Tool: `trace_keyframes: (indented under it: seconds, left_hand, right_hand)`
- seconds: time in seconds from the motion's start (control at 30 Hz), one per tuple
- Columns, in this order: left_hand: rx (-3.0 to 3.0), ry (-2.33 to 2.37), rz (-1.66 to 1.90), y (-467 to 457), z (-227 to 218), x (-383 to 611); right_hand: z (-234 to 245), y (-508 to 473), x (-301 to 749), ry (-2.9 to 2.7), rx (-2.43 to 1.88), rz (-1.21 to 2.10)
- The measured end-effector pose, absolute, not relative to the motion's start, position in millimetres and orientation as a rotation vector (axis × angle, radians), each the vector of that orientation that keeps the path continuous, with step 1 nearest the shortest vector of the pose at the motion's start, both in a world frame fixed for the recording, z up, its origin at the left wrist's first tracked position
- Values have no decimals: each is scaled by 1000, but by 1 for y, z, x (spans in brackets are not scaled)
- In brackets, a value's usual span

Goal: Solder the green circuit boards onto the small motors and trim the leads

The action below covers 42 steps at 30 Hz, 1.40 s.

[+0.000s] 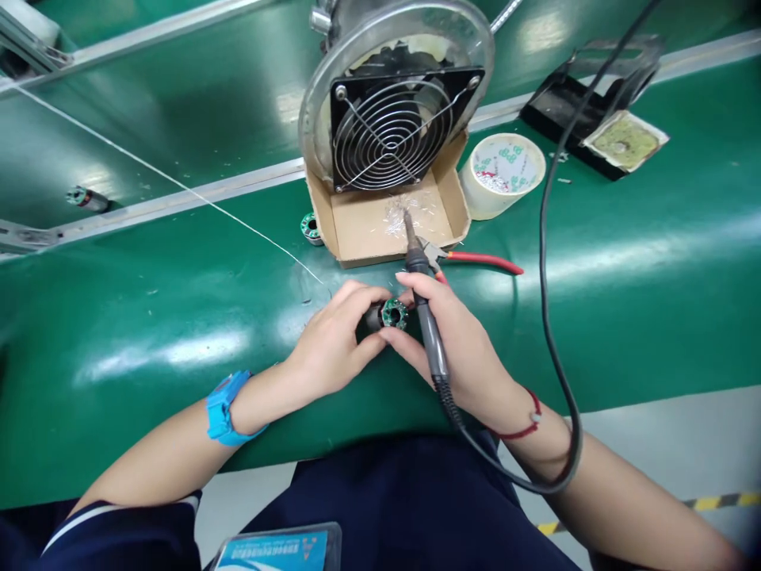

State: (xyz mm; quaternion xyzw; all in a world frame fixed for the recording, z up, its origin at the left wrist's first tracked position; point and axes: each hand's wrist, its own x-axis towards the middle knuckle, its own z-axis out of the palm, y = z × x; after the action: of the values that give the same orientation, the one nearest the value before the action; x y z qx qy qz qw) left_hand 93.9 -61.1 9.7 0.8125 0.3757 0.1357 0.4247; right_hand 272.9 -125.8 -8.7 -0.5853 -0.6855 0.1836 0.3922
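Note:
Between the thumb and fingers of my left hand (333, 337) is a small motor stator (395, 315), dark-sided, with a round green circuit board on the end turned toward me. My right hand (457, 341) is closed around a soldering iron (431, 337). Its tip points away from me, over the front of a cardboard tray. The thumb and a fingertip of that hand also touch the stator's right side. Red-handled cutters (484, 260) lie just beyond my right hand, partly hidden by the iron.
A fan with a wire guard (389, 147) stands behind the cardboard tray (369, 252), where wire clippings lie. Right of it are a tape roll (505, 174) and a black stand with a yellowish sponge (624, 143). The iron's cable (544, 238) loops across the right. Another stator (310, 228) touches the tray's left side.

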Motion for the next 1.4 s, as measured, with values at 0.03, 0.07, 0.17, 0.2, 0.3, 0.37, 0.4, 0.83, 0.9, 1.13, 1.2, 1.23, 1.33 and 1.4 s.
trace_keyframes:
  seconds: [0.03,0.07,0.17,0.2,0.3,0.37,0.4,0.83,0.9,1.13,1.2,1.23,1.33,1.4]
  left_hand:
    - [1978,977,364,-61,5,93]
    - [1900,1005,402,-61,1,92]
    - [1605,959,536,-61,-7,87]
    - [1517,905,565,-61,-8,85]
    - [1323,743,594,-65,-1,84]
    - [1253,685,578,-69,7,85]
    - [1234,666,566,-72,11,86]
    - [2321,927,493,-49,21,78]
    - [2252,991,402,-49,19,79]
    - [2249,1137,362,-49,12,81]
    - [2265,1159,373,-48,11,81]
    - [2270,1160,374,-48,11,81]
    - [2283,1156,376,-48,9,81]
    - [2292,1160,371,-48,8,81]
  right_hand:
    - [-11,-124,272,-1791,-1518,435]
    - [-14,-123,272,-1838,-1545,417]
    - [-16,-120,272,-1914,-1556,423]
    - [-15,-119,271,-1913,-1529,434]
    - [-9,-121,266,-1854,-1411,451]
    - [-4,-123,259,-1794,-1320,471]
    - [-2,-124,255,-1757,-1275,487]
    - [2,-135,280,-1459,-1532,418]
    - [-1,-142,287,-1442,-1539,435]
    - [-6,-169,296,-1298,-1435,347]
    - [-6,-173,295,-1296,-1418,360]
    - [-6,-174,295,-1292,-1412,370]
    - [-8,-176,293,-1274,-1414,368]
    - [-10,-176,292,-1265,-1443,370]
